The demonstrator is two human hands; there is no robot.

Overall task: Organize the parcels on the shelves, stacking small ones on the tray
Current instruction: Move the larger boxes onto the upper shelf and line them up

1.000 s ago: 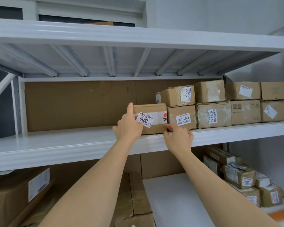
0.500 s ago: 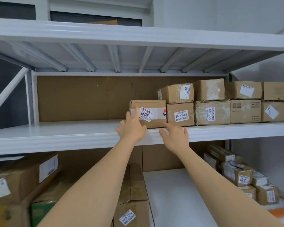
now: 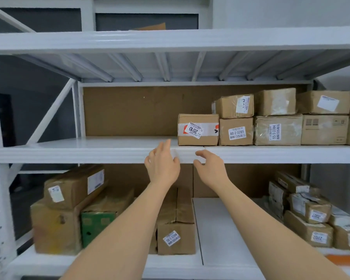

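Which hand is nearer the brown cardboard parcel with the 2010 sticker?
Left. The left hand reaches over the shelf edge, fingertips just below-left of the brown cardboard parcel with the 2010 sticker. The right hand hangs lower, below the parcel's front.

We see a white metal shelf (image 3: 89, 152), a brown cardboard parcel (image 3: 198, 129) with a white label (and a red-orange tape band), and a green box (image 3: 97, 225) below.

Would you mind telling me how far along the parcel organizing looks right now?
Done: the parcel labelled 2010 sits on the middle shelf beside the two-high row. In hand: nothing; left hand and right hand are empty at the shelf edge. Left: the loose small parcels piled lower right.
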